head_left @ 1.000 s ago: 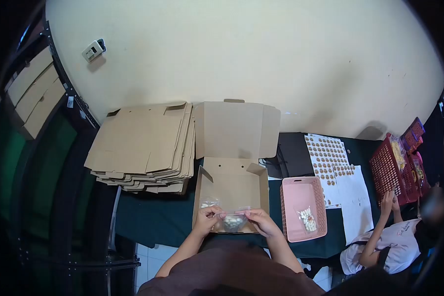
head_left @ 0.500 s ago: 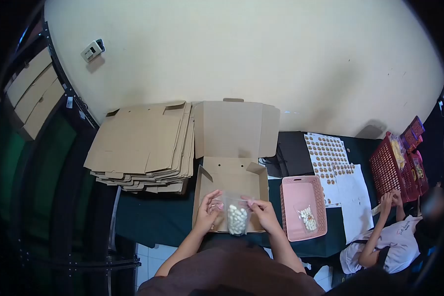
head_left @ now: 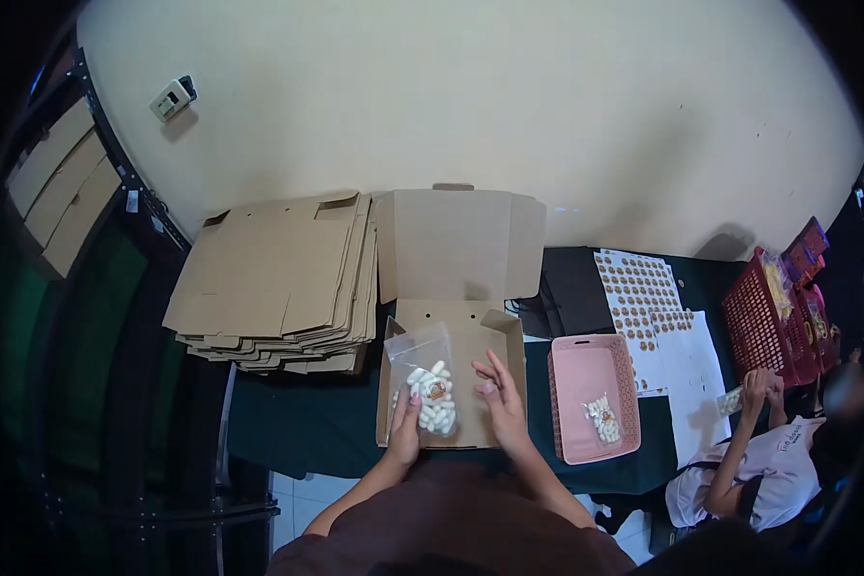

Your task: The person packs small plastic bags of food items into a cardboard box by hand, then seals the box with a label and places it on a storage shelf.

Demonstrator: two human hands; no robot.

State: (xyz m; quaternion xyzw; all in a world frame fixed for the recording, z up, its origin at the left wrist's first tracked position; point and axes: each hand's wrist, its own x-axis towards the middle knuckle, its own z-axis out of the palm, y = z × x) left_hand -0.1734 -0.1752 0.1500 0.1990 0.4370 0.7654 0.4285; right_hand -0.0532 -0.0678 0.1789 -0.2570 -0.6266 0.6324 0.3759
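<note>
My left hand (head_left: 405,434) grips a clear zip bag (head_left: 436,408) by its left side. White oblong pieces fill the lower part of the bag, and a round brownish sticker (head_left: 438,389) shows on its front. My right hand (head_left: 505,408) is apart from the bag, its fingers spread with nothing in them. Both hands are above an open cardboard box (head_left: 480,341), whose lid stands raised against the wall.
Flattened cardboard boxes (head_left: 269,269) are stacked at left. To the right, a pink basket (head_left: 566,422) holds another filled bag (head_left: 603,420). Beyond are black folders (head_left: 571,293), sticker sheets (head_left: 634,288) and a red basket (head_left: 754,307). A co-worker (head_left: 749,470) handles a bag at far right.
The bag has turned so its stickered face shows, and it has moved left in my left hand. My right hand has let go of it and opened.
</note>
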